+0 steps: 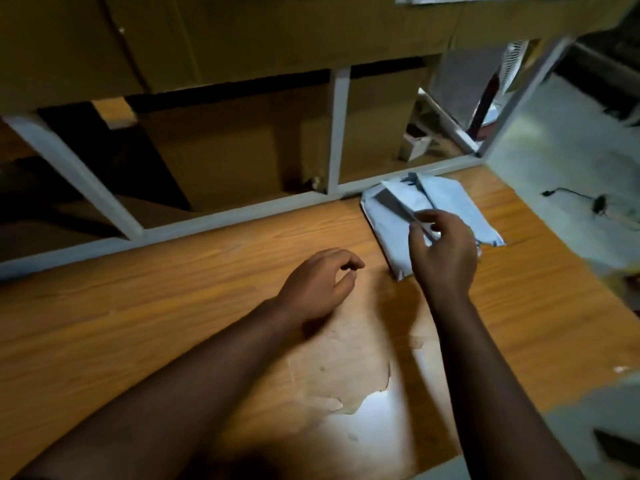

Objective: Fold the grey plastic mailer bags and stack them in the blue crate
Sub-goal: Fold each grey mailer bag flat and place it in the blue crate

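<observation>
Right of centre in the frame, a thin edge of one grey mailer bag (398, 207) is pinched between thumb and fingertips of the right hand (445, 251), lifted off a small pile of grey mailer bags (450, 206) that lies on the wooden table (173, 289) close to the white frame (337, 133) at its far edge. The left hand (317, 284) is seen at centre, low over the table, its fingers loosely curled and nothing held. Brown cardboard boxes (225, 157) are stacked behind the frame, across the upper half.
</observation>
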